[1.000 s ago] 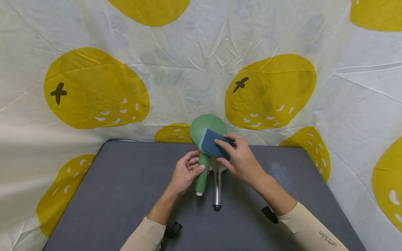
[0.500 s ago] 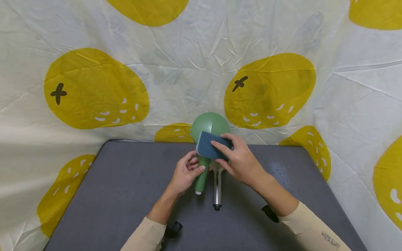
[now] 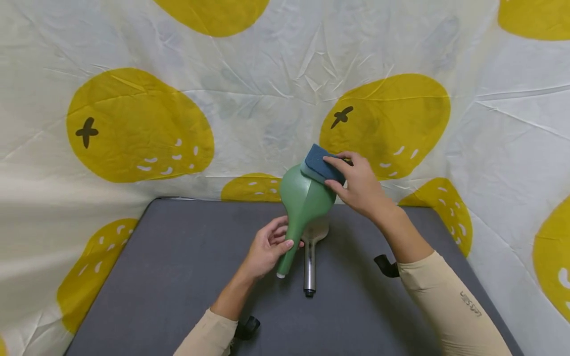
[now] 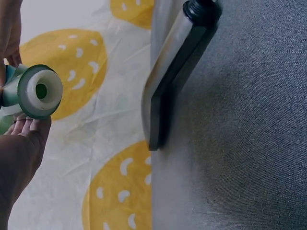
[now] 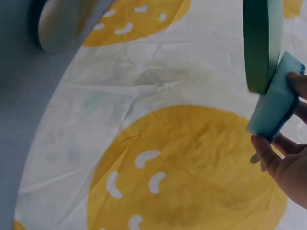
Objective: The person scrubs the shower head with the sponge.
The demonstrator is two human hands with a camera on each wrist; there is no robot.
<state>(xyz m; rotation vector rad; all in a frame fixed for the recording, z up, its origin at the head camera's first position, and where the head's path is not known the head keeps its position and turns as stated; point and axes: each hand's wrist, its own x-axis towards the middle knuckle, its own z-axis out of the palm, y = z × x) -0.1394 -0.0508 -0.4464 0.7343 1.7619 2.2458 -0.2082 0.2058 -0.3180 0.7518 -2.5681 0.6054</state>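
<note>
A green handheld shower head [image 3: 307, 193] is held up over the table by my left hand [image 3: 265, 247], its fingers and thumb around the handle. The white-ringed, hollow handle end [image 4: 44, 91] faces the left wrist camera. My right hand [image 3: 362, 185] pinches a two-layer sponge [image 3: 321, 163], dark blue on one side and pale blue on the other. In the right wrist view the sponge's pale side [image 5: 276, 103] touches the edge of the green head [image 5: 261, 48]. Behind the green one, a silver shower head [image 3: 310, 262] lies on the table, its head partly hidden.
The dark grey table [image 3: 178, 277] ends at a white curtain [image 3: 262, 123] printed with yellow fruit shapes. Black straps [image 3: 386, 266] hang from both forearms. The silver handle has a black threaded end [image 4: 201, 10].
My right hand has lifted the sponge from the neck of the green shower head to its upper right rim. The green head has turned and tilted to the right in my left hand.
</note>
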